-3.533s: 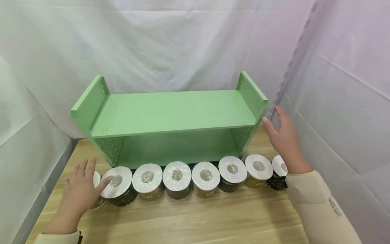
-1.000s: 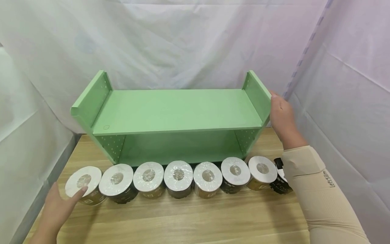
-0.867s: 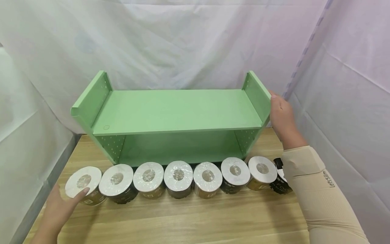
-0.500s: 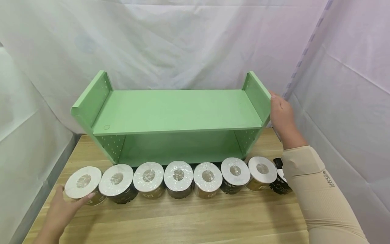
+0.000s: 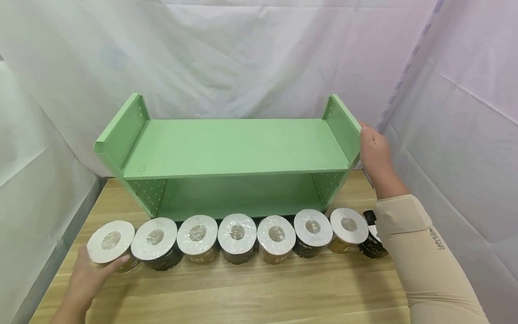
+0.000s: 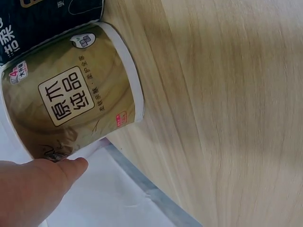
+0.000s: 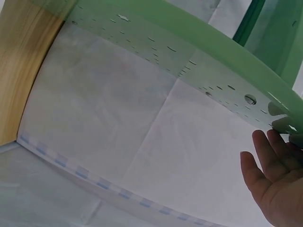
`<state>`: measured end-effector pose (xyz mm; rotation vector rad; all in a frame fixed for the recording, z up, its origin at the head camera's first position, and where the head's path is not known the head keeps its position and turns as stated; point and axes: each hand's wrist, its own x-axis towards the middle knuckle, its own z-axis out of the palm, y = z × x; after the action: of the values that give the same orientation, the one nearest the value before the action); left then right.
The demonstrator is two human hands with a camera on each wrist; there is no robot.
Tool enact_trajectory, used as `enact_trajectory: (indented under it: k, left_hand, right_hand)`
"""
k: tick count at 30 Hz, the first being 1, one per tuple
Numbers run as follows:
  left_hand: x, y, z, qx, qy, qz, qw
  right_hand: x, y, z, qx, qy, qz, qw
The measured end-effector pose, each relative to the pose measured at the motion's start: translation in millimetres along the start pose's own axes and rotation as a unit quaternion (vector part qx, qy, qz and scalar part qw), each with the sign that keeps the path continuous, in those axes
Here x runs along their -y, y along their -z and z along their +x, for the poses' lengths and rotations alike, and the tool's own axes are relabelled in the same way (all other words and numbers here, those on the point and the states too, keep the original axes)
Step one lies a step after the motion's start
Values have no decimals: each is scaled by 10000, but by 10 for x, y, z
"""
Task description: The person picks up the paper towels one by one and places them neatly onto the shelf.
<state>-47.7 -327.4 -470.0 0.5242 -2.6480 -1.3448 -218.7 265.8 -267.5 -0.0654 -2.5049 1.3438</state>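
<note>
A green shelf unit [image 5: 238,148] stands on the wooden table, with a row of wrapped toilet rolls along its front. My left hand [image 5: 87,276] is around the leftmost toilet roll [image 5: 111,241], thumb across its front and the other fingers partly hidden at its left side. In the left wrist view that gold-wrapped toilet roll [image 6: 71,94] has one digit against its lower edge. My right hand [image 5: 375,150] rests at the outer face of the shelf's right side panel [image 5: 343,123]. Its fairly straight fingers [image 7: 265,149] touch the panel in the right wrist view; the thumb is hidden there.
More toilet rolls, such as a middle one [image 5: 236,234], stand upright in alternating dark and gold wrappers. A dark-wrapped roll [image 5: 372,246] is partly behind the right sleeve. White cloth sheets [image 5: 243,58] enclose the wooden table [image 5: 243,292] behind and at both sides.
My right hand moved from beside the shelf onto its right panel, then stayed still. The left hand drew back, uncovering the leftmost roll, then closed in around it. The rolls stand much as before.
</note>
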Motion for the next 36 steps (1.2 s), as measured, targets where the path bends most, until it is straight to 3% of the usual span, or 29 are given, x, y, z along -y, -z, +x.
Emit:
enact_trajectory:
  k: [9,14,21,36]
  left_hand:
    - [-48,-73,20,-182,428,-140,9988]
    - [-26,-135,47,-468,586,-161,9971]
    - [-14,-174,63,-811,605,-171,9947]
    - [16,-188,104,-859,590,-472,9934]
  right_hand:
    - [-30,1,12,-60,-89,42,9999]
    - [-53,-5,7,-157,-126,24,9998]
    - [-61,3,-13,-111,-149,67,9998]
    - [-59,10,-40,-442,-251,-60,9987]
